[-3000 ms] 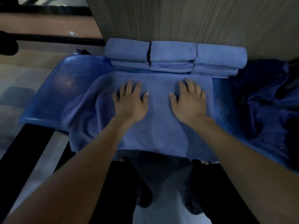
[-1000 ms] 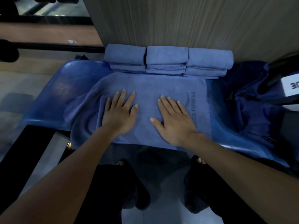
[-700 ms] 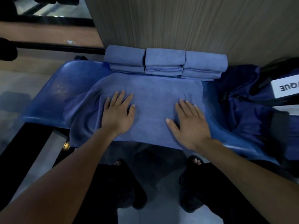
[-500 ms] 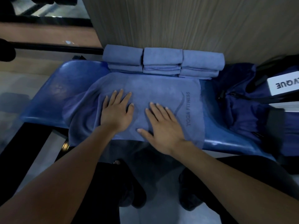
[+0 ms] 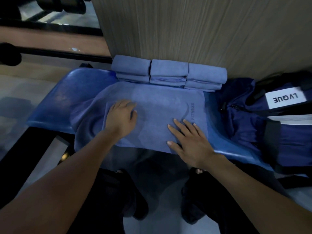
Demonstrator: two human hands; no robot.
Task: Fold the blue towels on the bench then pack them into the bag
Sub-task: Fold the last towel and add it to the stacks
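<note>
Both hands are down on the towel (image 5: 157,115), which lies spread across the blue surface (image 5: 55,105); its left part bunches and droops over the front edge, its right end sits flat with FITNESS printed on it. The left hand (image 5: 120,118) rests on the cloth near the middle-left; its fingers (image 5: 128,105) look curled at the tips and close together, though blur hides whether they pinch any fabric. The right hand (image 5: 189,141) lies flat near the front right corner; its fingers (image 5: 179,127) are straight and spread, pressing the cloth down. Behind, against the wood-grain wall (image 5: 185,31), three folded towels (image 5: 168,73) stand side by side, touching one another; the navy bag (image 5: 263,120) sits at the right end of the surface, just beside the towel, with a white LVQUE label (image 5: 285,100).

Judging by the drape, this cloth is soft, light and limp; it should crease where pressed but slide on the smooth seat. So the sensible hold is at the corners or along a free edge, one hand pinning while the other lifts; grabbing mid-panel would only bunch it. That hanging left part will want gathering first; folding looks well along, packing not yet begun.
</note>
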